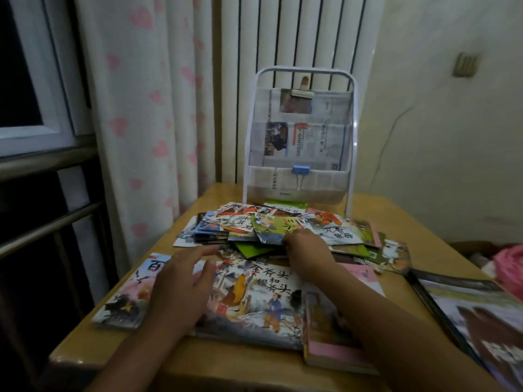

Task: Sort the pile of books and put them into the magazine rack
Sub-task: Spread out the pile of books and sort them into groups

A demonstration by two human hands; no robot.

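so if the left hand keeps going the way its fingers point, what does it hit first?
The left hand is open, fingers pointing up and right across the table. First in that line is probably the near edge of the book pile, around the green book sticking out at its bottom. Depth is unclear, so it might pass above.

A loose pile of books (285,230), thin and brightly illustrated, sprawls overlapping across the tabletop (85,340). Nearer lie larger picture books, flat and face up. Behind the pile stands an upright white-framed magazine rack (301,137), its pockets lined with newspaper.
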